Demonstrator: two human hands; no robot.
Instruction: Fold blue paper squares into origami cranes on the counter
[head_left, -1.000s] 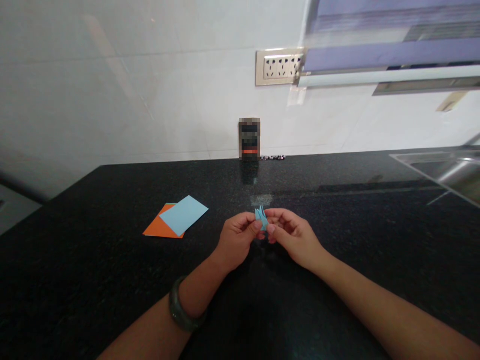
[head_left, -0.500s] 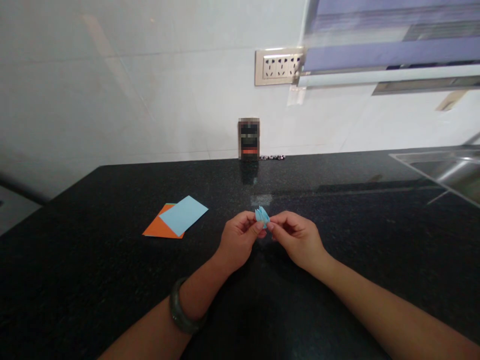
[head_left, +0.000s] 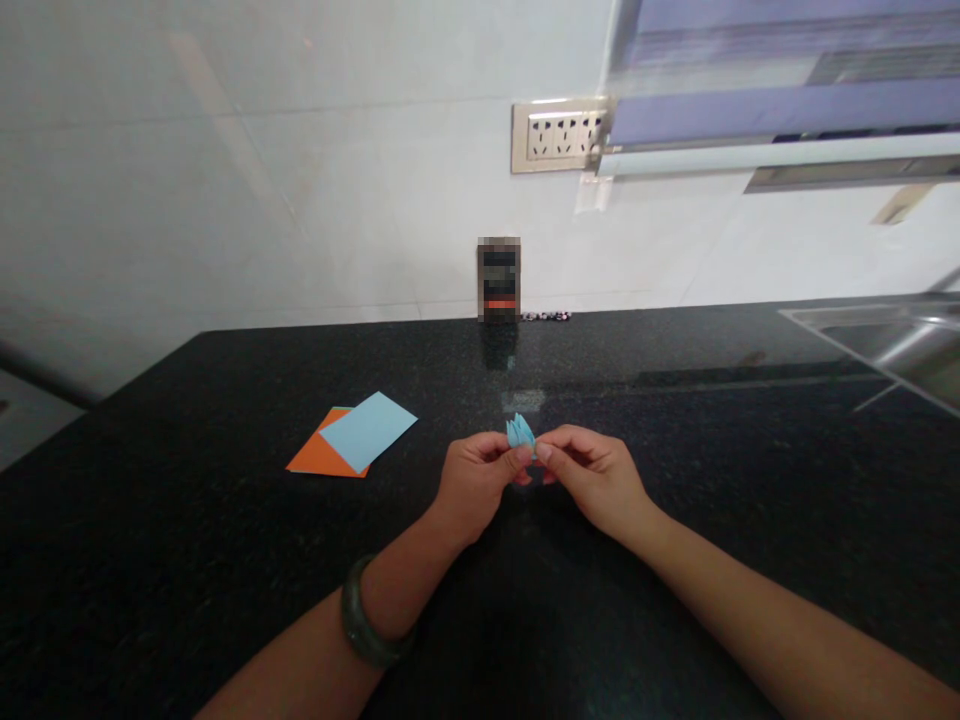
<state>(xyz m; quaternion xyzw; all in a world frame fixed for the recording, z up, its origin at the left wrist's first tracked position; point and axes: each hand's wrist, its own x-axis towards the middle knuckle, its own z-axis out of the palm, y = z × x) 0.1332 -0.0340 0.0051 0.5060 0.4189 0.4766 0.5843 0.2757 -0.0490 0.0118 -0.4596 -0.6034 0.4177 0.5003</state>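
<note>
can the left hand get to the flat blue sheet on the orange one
Probably yes: bare counter lies between the left hand and the blue sheet, but its fingers pinch the folded paper with the right hand.

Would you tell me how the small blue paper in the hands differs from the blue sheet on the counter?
The folded blue paper is small, creased into points, pinched between the left hand and right hand. The blue sheet is larger, flat, lying partly over an orange sheet. Both are light blue.
</note>
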